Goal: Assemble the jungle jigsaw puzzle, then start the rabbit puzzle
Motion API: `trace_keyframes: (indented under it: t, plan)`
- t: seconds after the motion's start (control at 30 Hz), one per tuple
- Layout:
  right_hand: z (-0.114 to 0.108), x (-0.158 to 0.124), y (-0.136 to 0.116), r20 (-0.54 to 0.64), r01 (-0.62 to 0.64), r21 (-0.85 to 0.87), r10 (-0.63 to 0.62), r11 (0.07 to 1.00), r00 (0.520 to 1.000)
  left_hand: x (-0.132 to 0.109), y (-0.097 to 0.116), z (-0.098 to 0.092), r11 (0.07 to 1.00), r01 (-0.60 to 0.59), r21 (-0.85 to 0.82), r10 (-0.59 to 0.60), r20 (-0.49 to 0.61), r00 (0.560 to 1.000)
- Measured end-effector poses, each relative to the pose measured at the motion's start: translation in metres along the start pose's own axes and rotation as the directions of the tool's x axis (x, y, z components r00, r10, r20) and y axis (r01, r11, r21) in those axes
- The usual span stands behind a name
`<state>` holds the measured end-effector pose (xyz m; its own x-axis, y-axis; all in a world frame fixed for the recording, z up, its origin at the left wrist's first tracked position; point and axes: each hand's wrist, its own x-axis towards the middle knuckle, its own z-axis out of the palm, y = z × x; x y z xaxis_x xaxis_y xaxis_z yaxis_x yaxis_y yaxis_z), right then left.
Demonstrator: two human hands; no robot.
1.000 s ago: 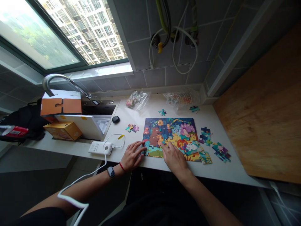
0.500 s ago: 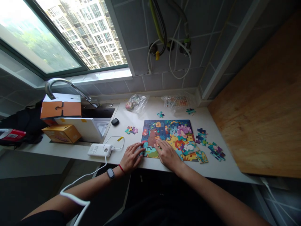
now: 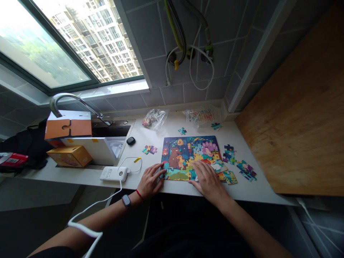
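Note:
A colourful jigsaw puzzle (image 3: 188,152) lies mostly joined on the white counter (image 3: 150,136). My left hand (image 3: 151,181) rests flat at the puzzle's lower left corner, fingers spread and touching its edge. My right hand (image 3: 208,177) lies flat over the puzzle's lower right part, fingers stretched out on the pieces. Loose pieces (image 3: 245,170) sit to the right of the puzzle, and a small joined pair (image 3: 149,149) to its left. Single pieces (image 3: 182,130) lie behind it.
A white power bank (image 3: 114,173) with a cable lies left of my left hand. Boxes (image 3: 70,143) and a tap (image 3: 77,102) stand at the sink on the left. Two plastic bags (image 3: 154,117) sit at the back wall. A wooden board (image 3: 301,118) stands on the right.
My right hand has slid from the puzzle's lower middle to its lower right. My left hand has stayed at the lower left corner. The view has shifted slightly.

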<state>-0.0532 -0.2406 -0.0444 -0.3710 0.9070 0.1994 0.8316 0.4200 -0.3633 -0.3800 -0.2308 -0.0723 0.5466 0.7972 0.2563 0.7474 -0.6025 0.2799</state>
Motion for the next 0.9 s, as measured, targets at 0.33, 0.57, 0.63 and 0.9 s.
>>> trace_keyframes:
  t: [0.33, 0.57, 0.63, 0.9]
  plan:
    - [-0.029, 0.012, 0.02, 0.209, 0.025, -0.013, -0.022, 1.0, 0.978, 0.002, -0.001, 0.002, 0.994, 0.104, 0.029, -0.104, 0.01, 0.994]
    - [-0.021, 0.02, 0.016, 0.263, -0.015, -0.048, 0.027, 0.999, 0.964, 0.003, -0.001, 0.0, 0.995, 0.097, 0.013, -0.097, 0.012, 0.995]
    - [-0.022, 0.021, 0.019, 0.264, -0.007, -0.036, 0.016, 0.999, 0.964, 0.003, -0.001, 0.0, 0.995, 0.1, 0.012, -0.1, 0.015, 0.995]
    - [-0.025, 0.024, 0.025, 0.287, -0.008, 0.041, -0.004, 0.999, 0.958, 0.004, 0.0, 0.0, 0.995, 0.097, 0.007, -0.097, 0.008, 0.995]
